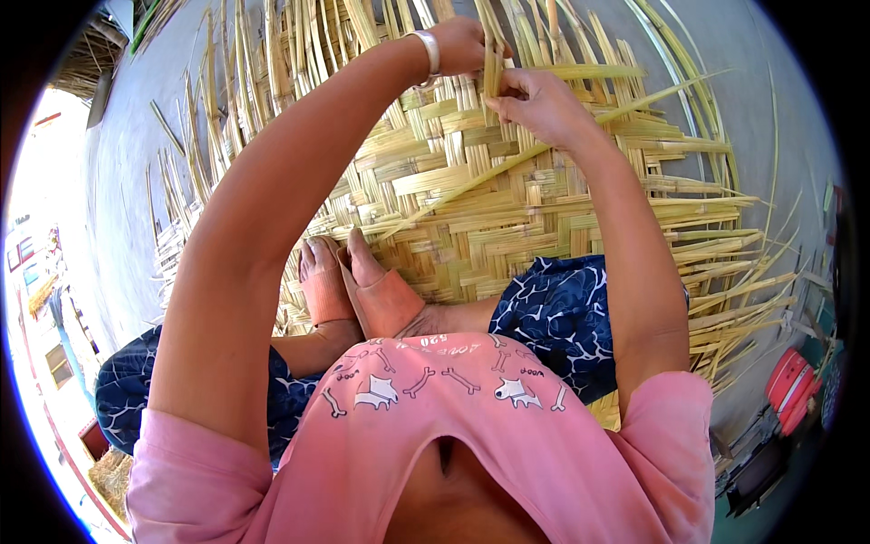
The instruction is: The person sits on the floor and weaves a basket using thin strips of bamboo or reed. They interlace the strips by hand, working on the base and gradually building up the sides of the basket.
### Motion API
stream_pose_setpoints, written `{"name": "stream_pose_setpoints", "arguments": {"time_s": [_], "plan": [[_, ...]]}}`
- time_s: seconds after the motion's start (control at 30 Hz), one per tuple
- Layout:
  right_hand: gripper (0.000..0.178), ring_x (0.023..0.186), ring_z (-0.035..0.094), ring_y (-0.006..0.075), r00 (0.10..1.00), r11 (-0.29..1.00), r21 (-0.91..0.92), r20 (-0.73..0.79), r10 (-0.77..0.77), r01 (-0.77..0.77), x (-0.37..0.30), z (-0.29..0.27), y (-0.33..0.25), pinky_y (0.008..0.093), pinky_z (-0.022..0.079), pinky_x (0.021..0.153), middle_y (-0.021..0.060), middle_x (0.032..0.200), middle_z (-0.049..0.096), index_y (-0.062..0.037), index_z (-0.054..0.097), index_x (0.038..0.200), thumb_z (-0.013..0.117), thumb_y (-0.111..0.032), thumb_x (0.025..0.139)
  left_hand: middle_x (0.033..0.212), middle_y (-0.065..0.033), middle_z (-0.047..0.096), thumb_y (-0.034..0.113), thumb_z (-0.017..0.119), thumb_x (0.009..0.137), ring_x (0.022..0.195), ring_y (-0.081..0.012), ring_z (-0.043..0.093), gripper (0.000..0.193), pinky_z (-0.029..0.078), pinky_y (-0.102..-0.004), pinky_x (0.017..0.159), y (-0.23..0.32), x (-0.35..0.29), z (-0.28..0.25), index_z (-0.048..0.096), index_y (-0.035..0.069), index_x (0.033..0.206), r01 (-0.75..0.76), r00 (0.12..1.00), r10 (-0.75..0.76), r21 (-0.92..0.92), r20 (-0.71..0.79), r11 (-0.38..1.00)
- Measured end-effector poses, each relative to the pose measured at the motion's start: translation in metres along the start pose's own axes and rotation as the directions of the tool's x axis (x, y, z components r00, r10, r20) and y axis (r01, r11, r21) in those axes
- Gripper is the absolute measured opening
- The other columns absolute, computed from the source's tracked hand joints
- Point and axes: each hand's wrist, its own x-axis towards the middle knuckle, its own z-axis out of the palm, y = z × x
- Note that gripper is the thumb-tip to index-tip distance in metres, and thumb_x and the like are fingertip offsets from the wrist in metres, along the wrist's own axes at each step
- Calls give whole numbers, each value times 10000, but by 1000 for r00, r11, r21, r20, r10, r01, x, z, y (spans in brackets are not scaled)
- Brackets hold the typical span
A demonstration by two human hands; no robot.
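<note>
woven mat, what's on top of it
On the woven mat rest two feet in orange sandals, and a loose strip lies diagonally across it. The left hand and right hand hold strips over its far part. What lies beneath the sandals and pink shirt is covered.

Has a smooth grey floor point(122, 208). Opens at the left to very strong daylight point(36, 172), almost white. Shows brown thatch point(86, 59) at the upper left, straw point(111, 476) at the lower left, and, near the right edge, a red striped thing point(790, 381) beside dark clutter point(761, 471), too unclear to name.
</note>
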Motion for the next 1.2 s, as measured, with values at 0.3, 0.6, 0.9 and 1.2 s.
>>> {"name": "stream_pose_setpoints", "arguments": {"time_s": [0.3,0.6,0.9,1.2], "plan": [[304,824,615,274,998,999,20,-55,-30,31,-14,1,2,350,470,762,181,920,651,7,638,1019,666,-204,803,992,-146,671,329,694,707,911,-297,635,442,490,-370,823,11,69,25,666,41,1042,-77,976,-56,572,210,816],[255,801,623,227,987,988,113,-136,-86,102,-20,9,4,318,481,727,154,901,657,-10,653,1001,660,-188,818,899,-155,678,376,704,726,826,-302,651,413,510,-370,769,45,26,19,692,76,1010,27,999,-43,544,16,839],[201,803,616,287,961,956,154,-157,-228,251,-17,18,7,345,479,727,162,911,650,-12,644,996,617,-142,844,760,-148,670,336,650,721,703,-299,646,330,519,-375,696,37,-1,24,710,65,899,196,916,-47,343,-399,919],[199,779,608,254,981,972,160,-126,-150,170,-19,12,-2,339,471,728,138,859,650,-7,639,985,621,-145,843,807,-135,687,377,644,732,715,-268,658,403,524,-348,722,37,-13,28,693,46,957,222,865,-149,100,-479,970]]}}
